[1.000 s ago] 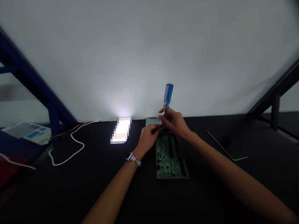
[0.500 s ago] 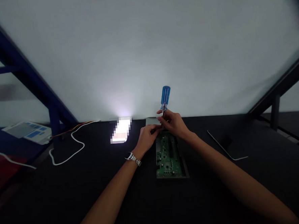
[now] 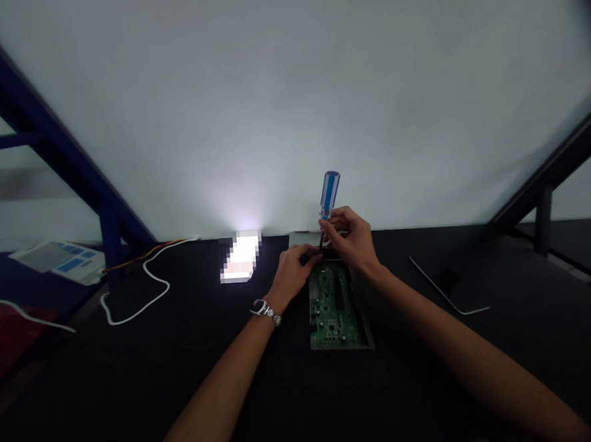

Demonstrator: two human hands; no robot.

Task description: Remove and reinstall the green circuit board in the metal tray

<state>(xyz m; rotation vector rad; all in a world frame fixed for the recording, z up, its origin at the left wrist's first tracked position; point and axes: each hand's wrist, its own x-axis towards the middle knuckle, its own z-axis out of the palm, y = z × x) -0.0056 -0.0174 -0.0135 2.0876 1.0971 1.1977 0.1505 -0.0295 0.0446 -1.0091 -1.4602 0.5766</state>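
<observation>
Circuit board (image 3: 334, 312) is set on the surface (image 3: 134, 364), probably stiff but fragile, best held by its edges; the left hand's (image 3: 292, 272) grip at its far end cannot be told; a screwdriver (image 3: 330, 191) is pinched by the right hand (image 3: 354, 239).

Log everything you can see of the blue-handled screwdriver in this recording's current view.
The blue-and-clear striped screwdriver has a ribbed, plastic-looking handle, narrowing to a collar, and a slim dark shaft. It stands nearly upright, leaning slightly right at the top, at the far end of the green rectangular circuit board. The bare right hand holds it around the collar and upper shaft. Its tip is hidden near the left hand's fingertips.
</observation>
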